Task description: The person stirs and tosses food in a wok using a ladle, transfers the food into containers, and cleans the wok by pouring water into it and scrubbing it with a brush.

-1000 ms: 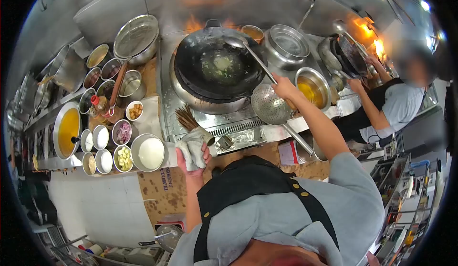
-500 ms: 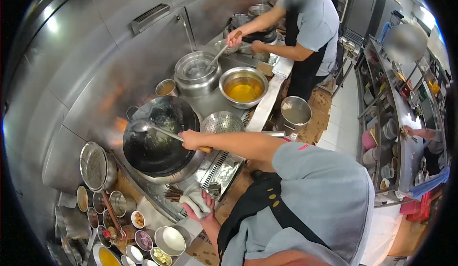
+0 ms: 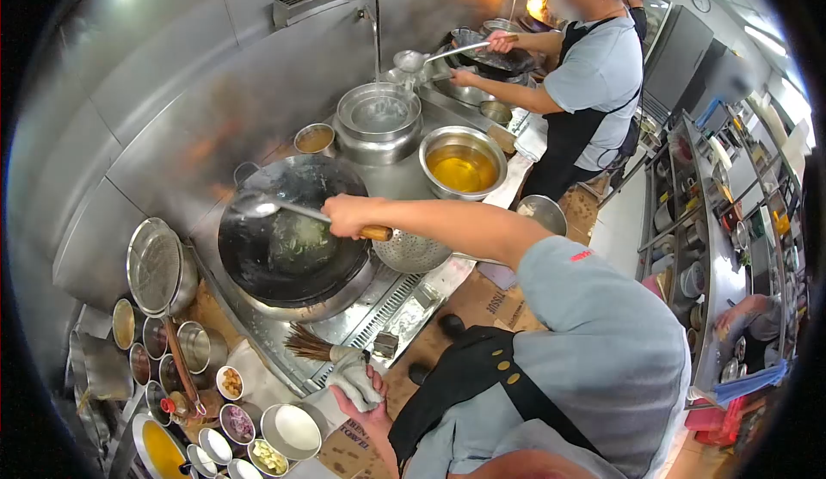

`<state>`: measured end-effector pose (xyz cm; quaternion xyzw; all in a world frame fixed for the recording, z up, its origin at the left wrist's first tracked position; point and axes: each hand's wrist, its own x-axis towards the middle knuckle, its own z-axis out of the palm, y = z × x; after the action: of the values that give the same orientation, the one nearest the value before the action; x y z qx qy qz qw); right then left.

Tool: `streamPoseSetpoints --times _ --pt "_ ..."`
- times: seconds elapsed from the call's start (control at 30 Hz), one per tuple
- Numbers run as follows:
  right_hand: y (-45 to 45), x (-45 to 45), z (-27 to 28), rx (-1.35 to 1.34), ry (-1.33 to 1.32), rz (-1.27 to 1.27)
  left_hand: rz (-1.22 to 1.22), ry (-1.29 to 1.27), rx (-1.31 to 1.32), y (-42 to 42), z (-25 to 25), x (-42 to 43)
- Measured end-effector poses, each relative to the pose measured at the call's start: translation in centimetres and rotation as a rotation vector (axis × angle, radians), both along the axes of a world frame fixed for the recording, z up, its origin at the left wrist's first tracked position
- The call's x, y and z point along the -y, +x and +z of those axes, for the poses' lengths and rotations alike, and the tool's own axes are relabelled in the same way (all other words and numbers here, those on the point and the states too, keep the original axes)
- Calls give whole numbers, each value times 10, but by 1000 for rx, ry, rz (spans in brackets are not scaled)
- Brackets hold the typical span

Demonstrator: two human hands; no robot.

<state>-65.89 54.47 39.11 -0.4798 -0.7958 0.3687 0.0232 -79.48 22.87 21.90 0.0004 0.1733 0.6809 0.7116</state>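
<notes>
My right hand (image 3: 348, 216) is closed round the wooden end of a ladle (image 3: 297, 210). Its metal bowl is over the left part of a black wok (image 3: 249, 260), where pale green bits (image 3: 303, 236) lie in the bottom. Lower down, my left hand (image 3: 372, 396) grips a folded greyish cloth (image 3: 353, 376). A bamboo wok brush (image 3: 308, 342) sits right against the cloth, its bristles pointing left; whether my fingers also hold its handle is hidden. A perforated strainer (image 3: 411, 252) rests beside the wok, partly behind my forearm.
Beyond the wok stand a pot with a sieve (image 3: 379, 118) and a bowl of yellow oil (image 3: 465, 168). At lower left are a mesh strainer (image 3: 155, 264), several metal cups, and bowls of chopped food (image 3: 237, 423). A co-worker (image 3: 594, 75) stands at another wok with a ladle.
My view has shifted, and my right hand still holds the ladle over the wok. The co-worker's ladle has left the sieve pot and is now raised near the farther wok.
</notes>
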Motion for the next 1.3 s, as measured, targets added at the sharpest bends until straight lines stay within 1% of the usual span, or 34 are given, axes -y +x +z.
streamPoseSetpoints --times 0.03,0.1,0.13,0.17,0.23,0.27,0.3,0.33,0.37,0.4,0.43,0.47,0.53,0.57,0.63,0.7,0.83,0.93,0.97,1.03,1.1,1.13,1.23,1.27,1.3 --pt "0 10 6 41 5 41 -7 45 29 1 1 -7" --pt "8 25 6 182 140 172 -27 141 89 4 3 -21" --pt "15 27 -5 171 251 270 -21 165 106 4 -1 -27" --pt "29 34 -13 134 285 295 -28 145 107 4 -4 -33" --pt "53 60 20 238 277 374 -38 89 101 1 -10 -39" --pt "71 57 10 228 299 391 -108 91 217 -7 -28 -40" --pt "92 69 24 162 281 308 -117 122 237 -5 -19 -44" --pt "102 73 24 236 295 303 -131 86 237 -9 -22 -42" --pt "118 81 33 244 271 285 -145 49 239 -15 -33 -38" --pt "130 89 37 267 423 273 -95 -35 157 -14 -12 -42" --pt "145 92 38 154 424 279 -110 37 55 -18 -10 -47" --pt "155 102 45 200 429 290 -81 97 75 -20 -4 -48" --pt "165 122 70 284 406 272 -51 136 98 -24 0 -48" --pt "170 131 71 316 420 270 -48 167 100 -28 -1 -47" --pt "176 140 69 372 418 255 24 159 55 -29 7 -49" --pt "172 138 57 453 492 276 33 151 43 -33 5 -51" --pt "153 91 17 538 571 220 26 210 56 -32 6 -54" --pt "155 56 18 478 607 221 -39 186 -19 -32 7 -49" --pt "163 56 30 473 626 259 -25 142 -48 -33 7 -45" --pt "187 70 72 464 654 316 -15 53 -114 -36 7 -32" --pt "197 93 118 582 600 310 37 -15 -149 -38 4 -21" --pt "199 103 129 640 560 312 38 2 -149 -39 3 -18" --pt "171 112 122 730 519 312 61 -10 -84 -41 -8 -24" --pt "172 97 89 622 555 379 49 29 -101 -40 -13 -31" --pt "170 86 82 582 506 367 40 31 -49 -36 -8 -42"
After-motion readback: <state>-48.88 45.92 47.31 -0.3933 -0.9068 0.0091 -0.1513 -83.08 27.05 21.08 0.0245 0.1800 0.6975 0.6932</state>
